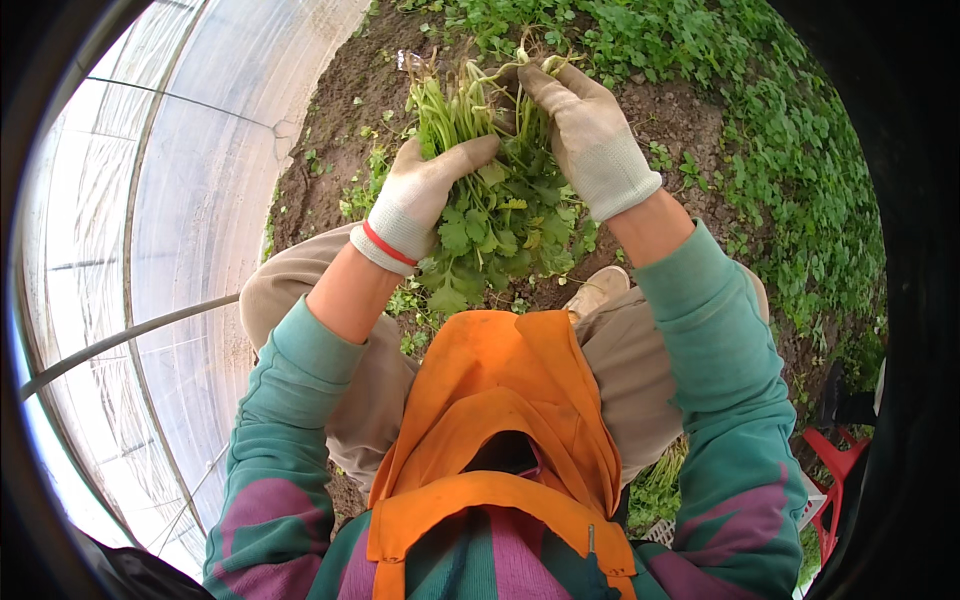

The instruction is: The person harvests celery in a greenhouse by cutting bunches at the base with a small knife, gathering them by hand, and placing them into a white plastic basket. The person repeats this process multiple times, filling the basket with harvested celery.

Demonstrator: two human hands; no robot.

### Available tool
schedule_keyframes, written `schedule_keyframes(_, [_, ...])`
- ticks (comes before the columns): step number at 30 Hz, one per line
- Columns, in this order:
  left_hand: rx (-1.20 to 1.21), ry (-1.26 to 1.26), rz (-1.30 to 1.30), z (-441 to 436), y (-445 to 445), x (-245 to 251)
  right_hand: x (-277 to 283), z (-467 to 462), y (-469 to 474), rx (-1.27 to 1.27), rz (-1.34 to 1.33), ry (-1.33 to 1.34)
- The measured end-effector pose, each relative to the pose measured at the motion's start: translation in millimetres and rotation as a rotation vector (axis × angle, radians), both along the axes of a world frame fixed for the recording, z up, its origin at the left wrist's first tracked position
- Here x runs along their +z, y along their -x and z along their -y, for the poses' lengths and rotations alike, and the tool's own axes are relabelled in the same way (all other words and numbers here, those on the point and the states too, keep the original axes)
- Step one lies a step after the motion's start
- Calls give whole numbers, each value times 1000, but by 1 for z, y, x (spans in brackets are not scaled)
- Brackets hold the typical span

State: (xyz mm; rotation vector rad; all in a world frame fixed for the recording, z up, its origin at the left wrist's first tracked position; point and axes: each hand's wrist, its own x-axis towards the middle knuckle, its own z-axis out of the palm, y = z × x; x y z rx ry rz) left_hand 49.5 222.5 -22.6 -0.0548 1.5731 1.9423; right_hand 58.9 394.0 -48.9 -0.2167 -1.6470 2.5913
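Note:
A bunch of leafy green herbs (pixel 495 217), with pale stems and roots at the top, hangs leaves toward me over the soil. My left hand (pixel 431 180), in a white knit glove with a red band at the wrist, is closed around the stems, its thumb across them. My right hand (pixel 585 127), in a similar soiled glove, is at the bunch's right side. Its thumb and fingers pinch a few stems by their pale root ends (pixel 525 56). The right palm's inner side and some left fingers are hidden.
Rows of low green plants (pixel 795 172) grow at the right. Translucent plastic sheeting (pixel 202 187) with a curved pole (pixel 142 328) stands at the left. Behind my right arm are cut greens (pixel 656 491), a white plastic crate (pixel 812 501) and a red plastic object (pixel 834 480). My shoe (pixel 600 291) rests on soil.

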Motion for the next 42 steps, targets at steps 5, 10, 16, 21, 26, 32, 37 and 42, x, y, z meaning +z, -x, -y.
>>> schedule_keyframes(5, [-80, 59, -53, 3, 0, -4, 1, -1, 2, 154, 106, -136])
schedule_keyframes(10, [-45, 57, -125, 2, 1, -15, -2, 1, 0, -34, 151, 63])
schedule_keyframes(16, [-49, 104, -143, 2, 1, -20, 5, 0, -2, -99, 230, -353])
schedule_keyframes(21, [23, 121, -50, 3, 0, -16, 7, -5, -4, -92, 280, -511])
schedule_keyframes(26, [283, 91, -5, 6, 10, -6, -3, -23, 6, -278, 104, 125])
schedule_keyframes(32, [279, -111, -70, 22, 25, 4, 18, -63, 14, -533, 76, 205])
schedule_keyframes(37, [87, 340, -605, 21, 19, 12, 27, -47, 1, -305, -287, -624])
schedule_keyframes(42, [66, 245, -325, 14, 10, 18, 17, -24, 0, 13, -359, -789])
